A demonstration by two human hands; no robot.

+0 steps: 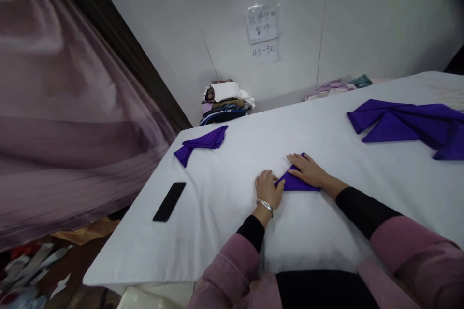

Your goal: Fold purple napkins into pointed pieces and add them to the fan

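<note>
A purple cloth napkin [297, 184], folded into a triangle, lies on the white-covered table in front of me. My left hand [268, 189], with a silver bracelet at its wrist, is at the napkin's left corner. That corner sits between the thumb and the curled fingers. Stretched out flat, my right hand [308, 172] rests on the upper right part of the napkin, covering much of that side. The top point sticks out past its fingers.
Another folded purple cloth [206, 140] and a black phone [169, 202] lie on the table [232, 231] at left. More purple cloths [409, 123] are at right. Stacked fabrics [226, 104] stand beyond the far edge, below a paper sign [263, 24]. A pinkish curtain [72, 120] hangs at left.
</note>
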